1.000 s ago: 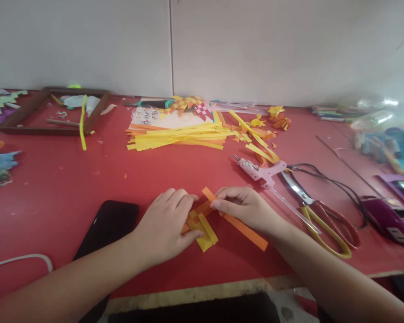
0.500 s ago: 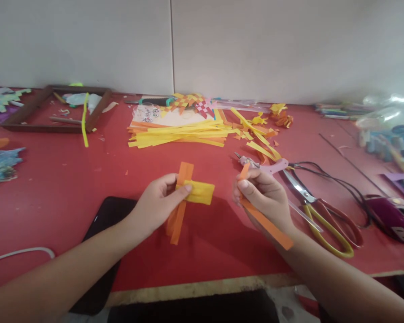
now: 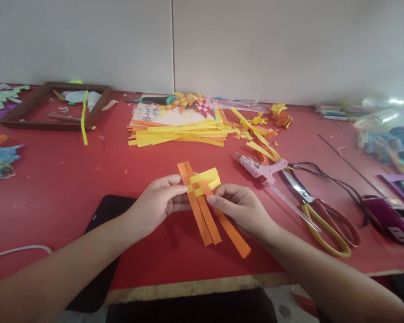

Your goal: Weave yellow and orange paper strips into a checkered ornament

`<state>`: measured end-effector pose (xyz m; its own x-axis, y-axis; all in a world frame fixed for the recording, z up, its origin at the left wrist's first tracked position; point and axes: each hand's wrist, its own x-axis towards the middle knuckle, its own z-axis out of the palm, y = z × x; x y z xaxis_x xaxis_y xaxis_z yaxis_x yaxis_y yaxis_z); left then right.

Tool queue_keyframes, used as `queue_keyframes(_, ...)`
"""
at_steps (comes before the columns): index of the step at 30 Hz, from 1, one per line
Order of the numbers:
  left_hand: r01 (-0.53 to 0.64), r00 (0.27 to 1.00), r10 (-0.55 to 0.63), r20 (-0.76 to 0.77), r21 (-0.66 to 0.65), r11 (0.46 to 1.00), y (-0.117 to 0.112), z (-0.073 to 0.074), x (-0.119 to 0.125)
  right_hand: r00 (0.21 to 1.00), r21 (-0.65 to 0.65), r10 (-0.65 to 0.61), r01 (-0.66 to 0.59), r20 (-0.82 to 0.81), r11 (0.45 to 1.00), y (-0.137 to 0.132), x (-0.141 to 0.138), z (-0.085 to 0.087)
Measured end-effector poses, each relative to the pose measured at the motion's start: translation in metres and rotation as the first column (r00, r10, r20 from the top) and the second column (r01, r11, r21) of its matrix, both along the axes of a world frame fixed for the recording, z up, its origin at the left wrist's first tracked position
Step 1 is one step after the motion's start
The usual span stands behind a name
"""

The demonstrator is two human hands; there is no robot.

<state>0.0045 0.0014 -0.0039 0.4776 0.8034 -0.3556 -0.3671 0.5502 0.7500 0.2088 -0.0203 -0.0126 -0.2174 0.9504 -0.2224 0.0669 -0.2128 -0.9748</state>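
Both hands hold a small woven piece of paper strips (image 3: 202,184) a little above the red table (image 3: 54,179). It has yellow strips crossing orange ones. My left hand (image 3: 160,202) pinches its left side, thumb on the weave. My right hand (image 3: 244,208) pinches a long orange strip (image 3: 229,229) at the weave's right edge. Two more orange strips (image 3: 204,220) hang down beside it towards me.
A pile of yellow and orange paper strips (image 3: 182,132) lies behind. A pink glue gun (image 3: 261,168) and red-and-yellow scissors (image 3: 323,215) lie to the right, with a purple device (image 3: 388,217) and cable. A black phone (image 3: 101,224) lies under my left forearm. A wooden frame (image 3: 54,107) sits far left.
The hands lifted the weave off the table and parted, the right holding a loose orange strip. Now they have come together again and that strip lies against the weave's right side.
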Motion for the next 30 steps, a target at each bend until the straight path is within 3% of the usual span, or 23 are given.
queue_keyframes(12,0.046,0.999,-0.047,0.009,0.059,0.997,-0.002,0.0,0.0,1.0,-0.117,-0.008,0.006,-0.023,0.993,0.001,-0.002,0.014)
queue_keyframes(30,0.091,0.993,-0.086,-0.075,0.066,0.994,-0.004,0.005,-0.001,0.999,-0.205,-0.049,0.049,0.004,0.978,0.002,-0.003,0.016)
